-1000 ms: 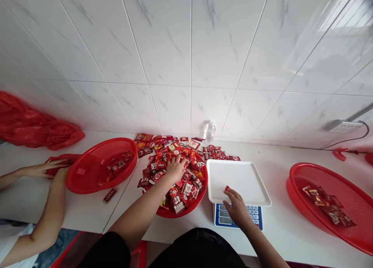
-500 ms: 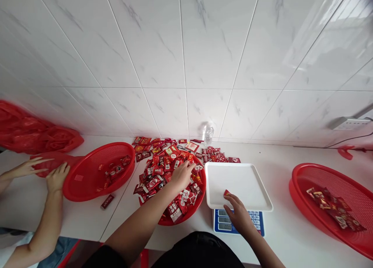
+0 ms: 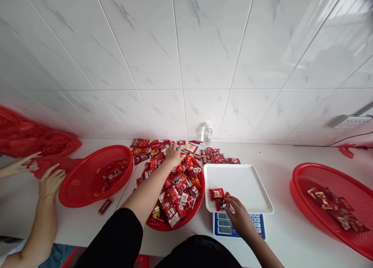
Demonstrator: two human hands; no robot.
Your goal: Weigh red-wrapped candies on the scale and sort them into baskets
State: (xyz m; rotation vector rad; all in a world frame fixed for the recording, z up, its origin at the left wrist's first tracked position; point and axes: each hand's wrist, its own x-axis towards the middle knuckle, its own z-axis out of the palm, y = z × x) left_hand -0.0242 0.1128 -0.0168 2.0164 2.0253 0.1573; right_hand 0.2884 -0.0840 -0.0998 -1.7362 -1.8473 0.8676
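My left hand [image 3: 174,156] reaches over the far side of a red basket [image 3: 201,200] heaped with red wrapped candies [image 3: 179,178]. Its fingers are spread, and no candy shows in them. On the right, my right hand [image 3: 239,215] rests at the front left of the white scale tray [image 3: 244,182], its fingertips closed on a small red candy packet [image 3: 227,196]. Beside those fingertips lie a flat red candy packet [image 3: 216,193] and a dark shiny candy [image 3: 222,204]. The scale's blue keypad [image 3: 224,224] shows below the tray, partly covered by my right hand.
Loose candies [image 3: 215,156] and a clear plastic bottle [image 3: 208,135] stand along the wall. Red baskets, one left [image 3: 78,188] and one right [image 3: 305,213], hold some candies. A co-worker's hands [image 3: 51,180] handle a red bag [image 3: 62,163] at far left. One packet [image 3: 105,206] lies on the table.
My left hand has moved from the basket's right side to its far edge, and its fingers have spread. More candies now lie on the tray by my right hand, which has barely moved.
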